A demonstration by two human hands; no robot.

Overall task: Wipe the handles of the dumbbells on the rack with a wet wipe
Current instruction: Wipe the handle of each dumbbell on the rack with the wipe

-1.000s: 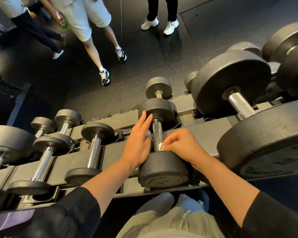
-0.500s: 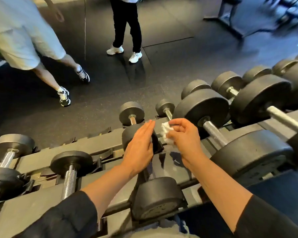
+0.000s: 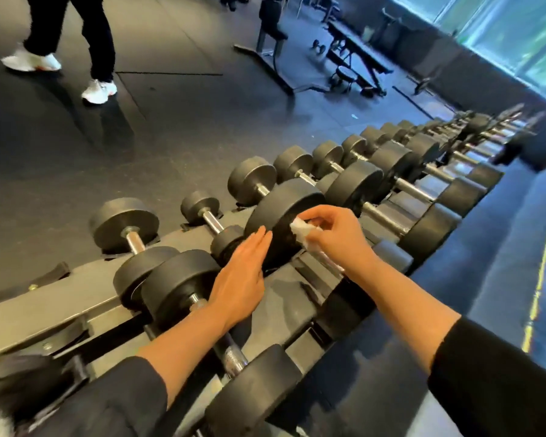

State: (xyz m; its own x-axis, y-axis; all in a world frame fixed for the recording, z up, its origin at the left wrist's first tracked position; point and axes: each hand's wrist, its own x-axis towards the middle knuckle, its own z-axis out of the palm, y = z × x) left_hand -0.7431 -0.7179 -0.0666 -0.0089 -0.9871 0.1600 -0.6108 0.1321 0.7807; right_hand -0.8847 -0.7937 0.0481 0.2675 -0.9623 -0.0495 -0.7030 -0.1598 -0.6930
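A long grey rack [image 3: 54, 298] carries a row of black dumbbells with steel handles. My right hand [image 3: 334, 234] pinches a crumpled white wet wipe [image 3: 301, 230] at the handle of a large dumbbell [image 3: 278, 216]; most of that handle is hidden under my hand and forearm. My left hand [image 3: 238, 279] is flat with straight fingers, held over the rack between this dumbbell and the smaller dumbbell [image 3: 177, 285] on the left, whose handle [image 3: 234, 357] shows below my wrist. Whether the left hand touches anything I cannot tell.
More dumbbells [image 3: 401, 184] run along the rack to the far right. A person in white shoes [image 3: 98, 89] walks on the dark floor beyond the rack. A bench and other gym gear [image 3: 353, 58] stand further back. A yellow floor line [image 3: 539, 279] runs at right.
My view has swung right along the rack. My right hand lifted the wipe off the small dumbbell's handle and carried it to the larger dumbbell beside it; my left hand followed.
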